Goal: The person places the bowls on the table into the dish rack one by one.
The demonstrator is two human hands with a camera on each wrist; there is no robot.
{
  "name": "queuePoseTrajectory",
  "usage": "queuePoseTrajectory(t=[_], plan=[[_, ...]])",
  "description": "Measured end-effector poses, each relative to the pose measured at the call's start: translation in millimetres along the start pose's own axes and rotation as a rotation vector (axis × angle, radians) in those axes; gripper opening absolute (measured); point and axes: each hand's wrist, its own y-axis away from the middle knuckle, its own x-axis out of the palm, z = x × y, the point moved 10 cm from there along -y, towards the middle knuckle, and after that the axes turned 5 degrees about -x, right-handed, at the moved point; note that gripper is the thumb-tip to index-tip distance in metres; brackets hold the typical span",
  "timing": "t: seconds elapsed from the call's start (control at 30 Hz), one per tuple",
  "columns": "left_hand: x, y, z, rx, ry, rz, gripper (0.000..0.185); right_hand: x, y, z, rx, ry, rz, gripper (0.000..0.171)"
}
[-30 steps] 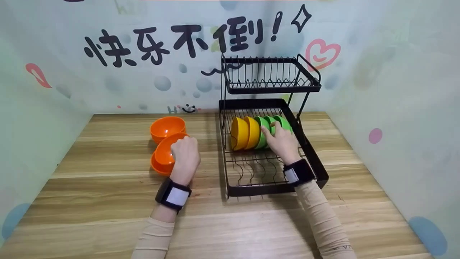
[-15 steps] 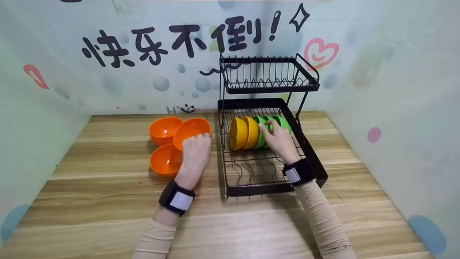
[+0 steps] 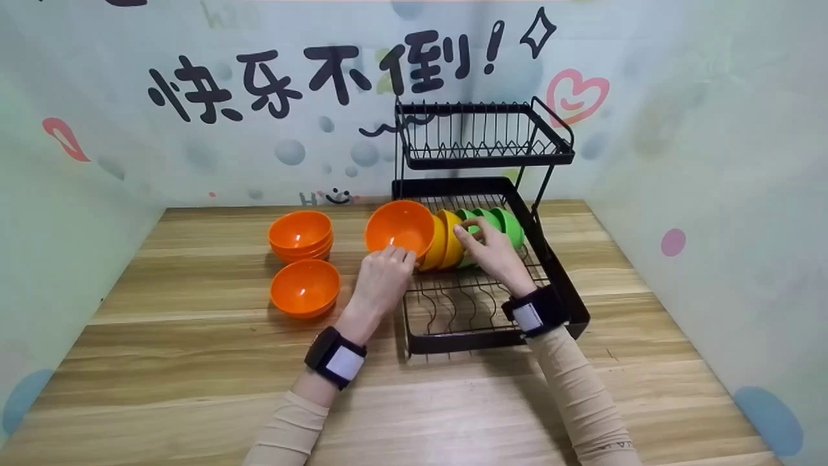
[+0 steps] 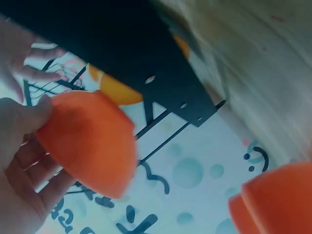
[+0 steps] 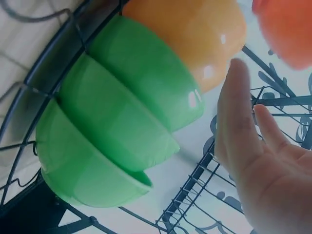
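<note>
A: And there it was: the left hand [image 3: 385, 275] had an orange bowl [image 3: 400, 223] pinched at the near rim, fingers curled over the edge!
B: Tilted, too, the hollow facing back over that hand. What stood beside it?
A: Two yellow bowls [image 3: 449, 249], on edge, just right of the left hand's catch! Whether orange touched yellow, I couldn't tell.
B: And the right hand [image 3: 497, 255]?
A: Nothing in its grasp! Its fingers were loose and apart, tips right beside the yellow pair, with three green bowls [image 3: 510, 226] on edge just beyond the hand.
B: All five sat in the lower tray of the black rack [image 3: 479, 342], which stretched beneath the right hand; its upper tier rose beyond both hands.
A: Out left of the left hand, a loose orange bowl [image 3: 304, 288] sat upright, near it!
B: And farther out, an orange stack [image 3: 299, 233], all on the wooden table [image 3: 194, 382].
</note>
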Motion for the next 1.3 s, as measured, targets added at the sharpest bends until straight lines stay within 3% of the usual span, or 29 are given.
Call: queuePoseTrajectory(t=[0.43,0.73,1.07,1.3], plan=[[-10.1,6.4,-30.3,0.222,0.073,-0.2,0.01,21.4,0.3,-3.3,0.097,-0.411,0.105,0.05],[-12.3,9.3,-41.7,0.287,0.116,-0.211,0.008,27.5,4.1,-2.9,0.164,-0.662,0.088,0.055],[-14.8,8.2,-42.9,0.288,0.162,-0.205,0.009,27.9,4.6,-10.0,0.187,-0.658,0.034,0.059],[-15.5,4.4,-35.0,0.233,0.25,-0.176,0.015,21.1,4.2,-12.0,0.196,-0.585,-0.008,0.061]])
